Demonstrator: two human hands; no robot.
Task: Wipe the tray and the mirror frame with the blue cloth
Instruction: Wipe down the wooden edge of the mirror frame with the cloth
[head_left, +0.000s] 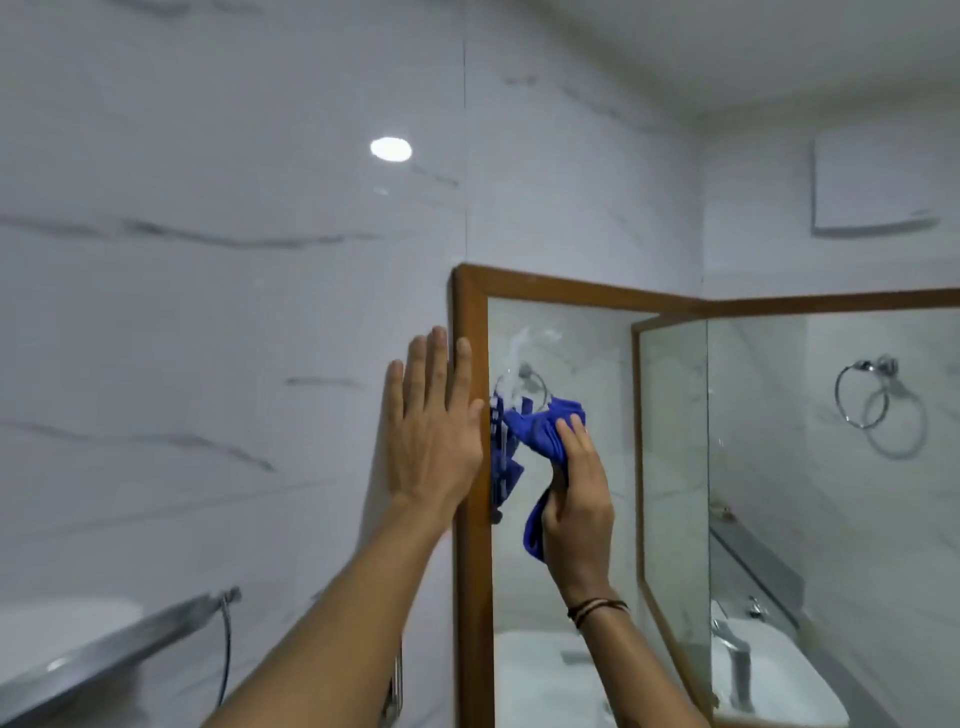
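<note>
**Head view: cloth at the frame's left rail, frame wipe in hand**

- Left hand (436, 431): flat, fingers straight and close together, holding nothing. The palm lies on the wall (234, 312) and the forefinger laps the outer edge of the frame (470, 545), on its left rail below the top-left corner. We read it as a brace.
- Right hand (576, 499): fingers curled round the bunched cloth (540, 426), with a tail hanging below the palm.
- Cloth position: the wad sits on the glass (571, 597) just inside the left rail. Its reflection meets it, so we judge contact, not certain.
- Cloth handling: soft, light and limp. It should mould over the rail's edges. Best held as now, wadded in the palm with the fingertips behind it for pressure. The loose tail may drag or smear.
- Frame: wood, stiff and fixed to the wall. The rail is narrow, so we'd run the wad along its length.
- Glass: fragile, so moderate push only.
- Tray: the steel shelf (104, 654) at the lower left may be it. We cannot tell, nor whether it's been wiped.
</note>
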